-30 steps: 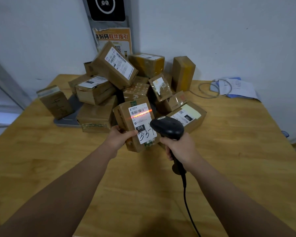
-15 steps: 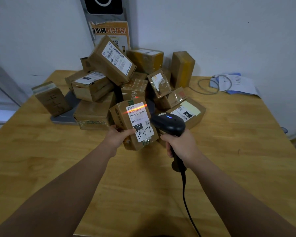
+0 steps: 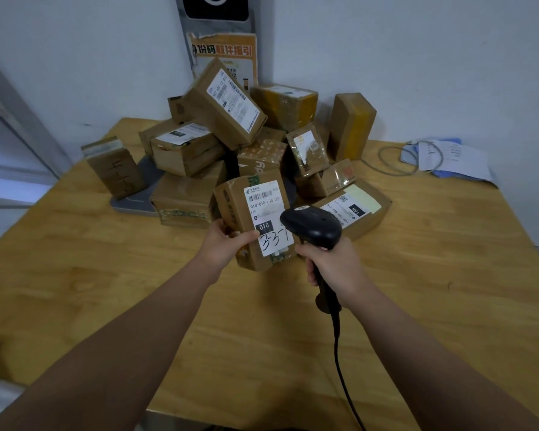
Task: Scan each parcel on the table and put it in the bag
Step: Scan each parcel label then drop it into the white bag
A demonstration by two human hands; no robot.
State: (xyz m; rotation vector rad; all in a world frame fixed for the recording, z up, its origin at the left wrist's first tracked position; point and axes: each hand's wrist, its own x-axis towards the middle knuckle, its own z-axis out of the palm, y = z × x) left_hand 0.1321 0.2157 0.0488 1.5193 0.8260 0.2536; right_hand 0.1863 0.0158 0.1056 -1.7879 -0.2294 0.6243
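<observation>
gripping the parcel (image 3: 255,222), the left hand (image 3: 227,247) tilts it beside the scanner (image 3: 313,227).

Orange poster (image 3: 223,54) with Chinese text is stuck to the white wall (image 3: 417,57) at 12 o'clock, with a black panel (image 3: 215,6) right above it. Over at 2 o'clock I've got some printed sheets (image 3: 451,157) lying on something blue (image 3: 455,178), and a loop of grey cable (image 3: 381,160) partly over them. There's a flat grey slab (image 3: 137,200) at 11 o'clock.
</observation>
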